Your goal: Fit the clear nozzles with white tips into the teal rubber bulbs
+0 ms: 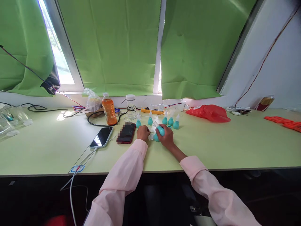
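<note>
My right hand is closed around a teal bulb aspirator, whose clear nozzle points up and to the left. Just left of it, my left hand has its fingers curled in; whatever they may hold is hidden. Between the hands, on the tabletop, lie another teal bulb and some small clear pieces. Behind the hands stand several more teal bulbs with clear pointed nozzles, among them one bulb at the middle and one bulb at the right.
Left of my hands lie a dark red-edged phone and a white phone with a cable. Behind them stand an orange drink bottle and a clear jar. A yellow power strip and a red plastic bag are farther back.
</note>
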Available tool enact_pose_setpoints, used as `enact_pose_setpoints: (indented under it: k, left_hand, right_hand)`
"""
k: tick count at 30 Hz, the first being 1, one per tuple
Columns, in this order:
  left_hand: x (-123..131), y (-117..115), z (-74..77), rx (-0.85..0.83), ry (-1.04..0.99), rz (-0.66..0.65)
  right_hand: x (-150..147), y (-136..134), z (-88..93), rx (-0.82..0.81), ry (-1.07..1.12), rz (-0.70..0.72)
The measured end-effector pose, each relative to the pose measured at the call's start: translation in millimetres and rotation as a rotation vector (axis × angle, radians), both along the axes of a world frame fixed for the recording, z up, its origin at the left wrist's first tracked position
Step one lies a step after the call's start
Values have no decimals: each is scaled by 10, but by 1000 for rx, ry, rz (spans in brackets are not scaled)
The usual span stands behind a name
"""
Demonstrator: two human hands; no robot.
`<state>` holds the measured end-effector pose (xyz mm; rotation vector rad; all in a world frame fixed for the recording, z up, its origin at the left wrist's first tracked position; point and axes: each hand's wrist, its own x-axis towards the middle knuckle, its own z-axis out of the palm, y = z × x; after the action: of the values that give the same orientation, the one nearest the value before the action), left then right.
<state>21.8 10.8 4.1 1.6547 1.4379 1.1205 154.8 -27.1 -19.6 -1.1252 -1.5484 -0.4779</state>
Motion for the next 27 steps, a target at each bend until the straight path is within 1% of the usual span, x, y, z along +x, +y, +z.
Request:
enact_pose_setpoints:
  k: [2,5,8,11,15,18,20,27]
  left_hand:
    - [7,11,-39,0,77,1]
    - [22,20,-58,36,124,0]
    - [37,5,-25,117,94,17]
    - [51,-34,33,198,7,16]
    - [79,-103,90,247,-86,-72]
    - [116,-143,101,270,-89,-140]
    - [137,-155,99,283,-75,-160]
    - [130,-124,82,280,21,-112]
  right_hand:
    - [-2,3,-4,2,-16,3]
    - [3,15,-10,4,-41,11]
    - [3,21,-19,7,-66,24]
    - [-6,17,-29,20,-85,36]
    - [-22,-2,-34,44,-135,72]
    - [-27,-14,-32,58,-190,102]
    - [-29,-20,-28,66,-217,112]
    - [-39,-47,-15,86,-267,135]
